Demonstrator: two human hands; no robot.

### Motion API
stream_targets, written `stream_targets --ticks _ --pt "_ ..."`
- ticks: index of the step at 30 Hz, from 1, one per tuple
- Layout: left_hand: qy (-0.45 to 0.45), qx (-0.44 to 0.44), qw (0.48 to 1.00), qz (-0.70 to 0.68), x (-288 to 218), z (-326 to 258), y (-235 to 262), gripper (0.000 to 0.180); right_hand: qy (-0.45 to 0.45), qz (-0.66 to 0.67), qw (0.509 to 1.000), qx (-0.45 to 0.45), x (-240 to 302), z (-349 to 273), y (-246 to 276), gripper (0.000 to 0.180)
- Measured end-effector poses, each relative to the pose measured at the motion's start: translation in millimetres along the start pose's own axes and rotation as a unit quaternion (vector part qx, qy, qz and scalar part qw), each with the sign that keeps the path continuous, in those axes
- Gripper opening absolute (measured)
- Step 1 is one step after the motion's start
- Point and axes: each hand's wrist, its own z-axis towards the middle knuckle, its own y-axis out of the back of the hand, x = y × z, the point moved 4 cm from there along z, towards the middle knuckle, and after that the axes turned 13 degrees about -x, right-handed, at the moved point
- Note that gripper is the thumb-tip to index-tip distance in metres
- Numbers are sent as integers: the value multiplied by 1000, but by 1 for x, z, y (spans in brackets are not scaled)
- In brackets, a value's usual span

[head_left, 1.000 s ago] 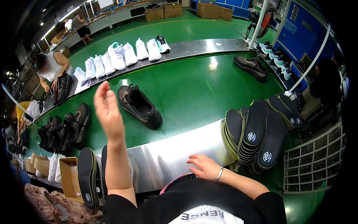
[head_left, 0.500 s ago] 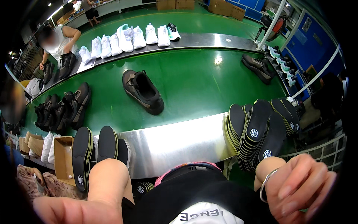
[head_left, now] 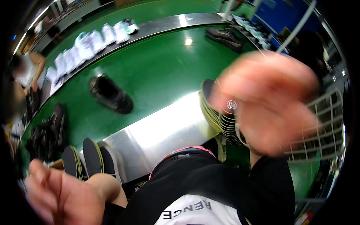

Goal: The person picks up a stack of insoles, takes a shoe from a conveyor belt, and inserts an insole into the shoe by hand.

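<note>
My right hand (head_left: 270,101) is raised in front of a stack of black insoles with yellow-green edges (head_left: 213,112) and hides much of it. Motion smears its fingers, so I cannot tell whether they are closed or touch the stack. Low at the left, my left hand (head_left: 65,195) shows its palm, fingers loosely bent and apart, with nothing seen in it. It is nearest to a smaller group of black insoles (head_left: 92,152), standing on the left end of the metal ledge (head_left: 157,129).
A single dark shoe (head_left: 110,95) lies on the green surface (head_left: 161,71); another (head_left: 225,38) is at the far right. Dark shoes (head_left: 48,131) cluster at left. White shoes (head_left: 84,45) line the far metal strip. A white wire rack (head_left: 326,127) stands right. A person (head_left: 30,71) works far left.
My right hand has risen up and forward from the lower right to the insole stack. My left hand has turned and lifted slightly. The whole view has swung rightward.
</note>
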Motion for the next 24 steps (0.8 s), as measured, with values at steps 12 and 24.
stream_targets --ticks 12,24 --pt "437 166 745 475 186 -181 132 25 -401 -326 753 407 -193 -38 60 44" --pt "246 441 534 678 186 -292 163 56 -467 -608 641 39 -402 5 238 47"
